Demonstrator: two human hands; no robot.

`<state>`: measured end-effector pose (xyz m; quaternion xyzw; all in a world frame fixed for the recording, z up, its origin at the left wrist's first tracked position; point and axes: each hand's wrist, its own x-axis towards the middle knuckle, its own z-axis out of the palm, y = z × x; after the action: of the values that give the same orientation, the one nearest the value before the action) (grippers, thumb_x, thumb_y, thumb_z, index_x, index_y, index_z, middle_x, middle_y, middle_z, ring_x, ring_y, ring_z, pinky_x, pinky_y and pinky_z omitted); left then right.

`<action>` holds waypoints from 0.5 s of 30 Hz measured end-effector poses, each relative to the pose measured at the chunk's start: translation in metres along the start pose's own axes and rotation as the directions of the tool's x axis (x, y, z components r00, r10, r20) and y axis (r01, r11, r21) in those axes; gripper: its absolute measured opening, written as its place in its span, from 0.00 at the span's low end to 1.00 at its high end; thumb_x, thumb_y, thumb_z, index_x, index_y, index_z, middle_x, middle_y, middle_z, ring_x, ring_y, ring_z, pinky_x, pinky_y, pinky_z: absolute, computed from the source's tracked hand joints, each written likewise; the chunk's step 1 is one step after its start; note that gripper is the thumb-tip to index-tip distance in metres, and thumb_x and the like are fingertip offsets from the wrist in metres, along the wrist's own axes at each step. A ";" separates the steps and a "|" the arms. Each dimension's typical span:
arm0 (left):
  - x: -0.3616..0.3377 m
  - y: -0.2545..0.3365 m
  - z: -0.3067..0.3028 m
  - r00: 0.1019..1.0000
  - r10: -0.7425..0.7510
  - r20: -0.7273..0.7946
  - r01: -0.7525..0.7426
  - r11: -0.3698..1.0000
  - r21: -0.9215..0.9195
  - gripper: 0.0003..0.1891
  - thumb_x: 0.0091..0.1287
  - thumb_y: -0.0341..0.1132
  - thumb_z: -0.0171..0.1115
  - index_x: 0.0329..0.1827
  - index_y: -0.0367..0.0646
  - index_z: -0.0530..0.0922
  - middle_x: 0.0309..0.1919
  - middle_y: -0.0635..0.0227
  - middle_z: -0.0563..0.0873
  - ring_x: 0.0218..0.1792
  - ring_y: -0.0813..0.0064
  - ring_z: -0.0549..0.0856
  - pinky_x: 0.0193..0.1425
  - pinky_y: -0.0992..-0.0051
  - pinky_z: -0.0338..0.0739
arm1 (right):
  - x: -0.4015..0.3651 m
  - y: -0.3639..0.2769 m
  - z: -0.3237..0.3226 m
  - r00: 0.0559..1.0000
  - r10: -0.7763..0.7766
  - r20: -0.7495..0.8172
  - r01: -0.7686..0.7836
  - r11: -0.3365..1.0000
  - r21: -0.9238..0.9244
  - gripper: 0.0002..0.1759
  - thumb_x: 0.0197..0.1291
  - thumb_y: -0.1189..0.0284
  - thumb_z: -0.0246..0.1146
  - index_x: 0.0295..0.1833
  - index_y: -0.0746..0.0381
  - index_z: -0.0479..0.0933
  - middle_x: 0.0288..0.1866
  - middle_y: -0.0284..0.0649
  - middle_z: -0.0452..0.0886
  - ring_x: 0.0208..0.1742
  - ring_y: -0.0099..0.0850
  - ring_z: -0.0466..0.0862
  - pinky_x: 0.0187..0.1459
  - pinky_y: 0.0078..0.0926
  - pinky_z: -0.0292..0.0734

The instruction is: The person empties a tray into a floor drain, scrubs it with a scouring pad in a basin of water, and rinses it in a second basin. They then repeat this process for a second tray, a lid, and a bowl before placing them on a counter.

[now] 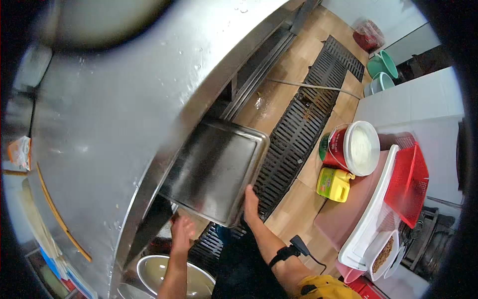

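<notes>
A rectangular metal tray (214,172) is tilted at the edge of the steel counter, its left part under the counter's rim. My right hand (251,204) is closed on the tray's near right edge, thumb along the rim. Below the tray's near left corner is my left hand (182,231), slightly blurred, fingers loosely apart and nothing visible in them. I see a small gap between it and the tray. A metal basin (148,269) sits under my left forearm, partly hidden by it.
The steel counter (114,109) fills the left side, with a thin wooden stick (62,224) on it. Black drain grating (298,129) runs along the tiled floor, crossed by a hose (318,87). To the right stand a white-lidded bucket (361,148), yellow jug (334,184) and red basket (408,184).
</notes>
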<state>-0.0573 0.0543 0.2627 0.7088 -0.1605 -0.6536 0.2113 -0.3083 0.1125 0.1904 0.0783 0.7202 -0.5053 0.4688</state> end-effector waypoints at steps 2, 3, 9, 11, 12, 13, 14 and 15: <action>-0.088 0.042 0.017 0.936 0.319 0.153 -0.342 0.924 0.170 0.14 0.67 0.37 0.54 0.51 0.40 0.75 0.43 0.65 0.81 0.42 0.72 0.81 0.44 0.79 0.74 | -0.002 0.000 0.032 0.994 -0.065 0.093 0.069 0.997 -0.042 0.33 0.62 0.50 0.55 0.56 0.71 0.72 0.53 0.45 0.76 0.53 0.32 0.73 0.56 0.28 0.65; -0.128 0.062 0.017 0.867 0.445 0.225 -0.493 0.833 0.251 0.12 0.67 0.34 0.53 0.49 0.39 0.76 0.40 0.65 0.82 0.41 0.72 0.81 0.45 0.78 0.73 | -0.002 0.002 0.047 0.987 -0.099 0.127 0.112 0.989 -0.099 0.33 0.61 0.50 0.56 0.57 0.70 0.71 0.54 0.45 0.76 0.54 0.33 0.73 0.57 0.28 0.65; -0.268 0.214 -0.005 0.207 0.610 0.765 -0.706 -0.448 0.548 0.24 0.61 0.42 0.65 0.58 0.43 0.71 0.60 0.54 0.68 0.58 0.51 0.69 0.60 0.51 0.63 | -0.004 -0.010 0.132 0.991 0.084 0.106 -0.047 0.947 -0.317 0.53 0.41 0.42 0.70 0.54 0.80 0.63 0.51 0.61 0.75 0.55 0.45 0.76 0.56 0.35 0.69; -0.248 0.239 0.012 0.276 0.548 0.790 -0.469 -0.641 0.608 0.25 0.60 0.40 0.65 0.59 0.42 0.69 0.59 0.49 0.67 0.57 0.48 0.68 0.59 0.49 0.62 | 0.000 -0.004 0.162 0.972 0.044 0.230 0.015 0.968 -0.251 0.50 0.42 0.43 0.70 0.54 0.76 0.63 0.49 0.62 0.75 0.53 0.46 0.77 0.54 0.35 0.71; -0.239 0.242 0.015 0.177 0.514 0.839 -0.446 -0.718 0.534 0.29 0.60 0.41 0.65 0.62 0.41 0.66 0.59 0.47 0.66 0.57 0.46 0.67 0.59 0.47 0.61 | 0.017 0.029 0.188 0.971 0.013 0.240 0.041 0.975 -0.217 0.51 0.42 0.43 0.70 0.56 0.75 0.61 0.48 0.63 0.76 0.51 0.46 0.78 0.52 0.36 0.72; -0.234 0.243 0.018 0.178 0.497 0.849 -0.448 -0.727 0.520 0.29 0.60 0.41 0.65 0.62 0.41 0.66 0.59 0.47 0.66 0.57 0.46 0.67 0.59 0.47 0.61 | 0.042 0.081 0.218 0.968 -0.024 0.250 0.049 0.994 -0.095 0.51 0.42 0.43 0.70 0.57 0.73 0.60 0.47 0.64 0.76 0.49 0.46 0.79 0.50 0.36 0.74; -0.233 0.243 0.021 0.172 0.491 0.854 -0.421 -0.747 0.514 0.30 0.60 0.41 0.65 0.62 0.41 0.65 0.59 0.47 0.66 0.57 0.46 0.67 0.59 0.47 0.62 | 0.061 0.124 0.240 0.964 -0.057 0.258 0.031 0.994 0.105 0.51 0.42 0.43 0.70 0.58 0.72 0.59 0.46 0.65 0.76 0.48 0.47 0.80 0.48 0.37 0.75; -0.233 0.242 0.025 0.166 0.488 0.857 -0.389 -0.766 0.512 0.31 0.60 0.42 0.64 0.63 0.40 0.63 0.59 0.47 0.66 0.57 0.45 0.67 0.58 0.46 0.62 | 0.049 0.092 0.243 0.978 0.058 0.199 0.020 0.928 -0.373 0.54 0.41 0.42 0.70 0.58 0.74 0.56 0.45 0.65 0.77 0.46 0.47 0.81 0.47 0.39 0.76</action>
<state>-0.0919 -0.0387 0.5849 0.3059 -0.9507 0.0491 0.0144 -0.1369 -0.0560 0.0809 -0.0580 0.7497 -0.3601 0.5522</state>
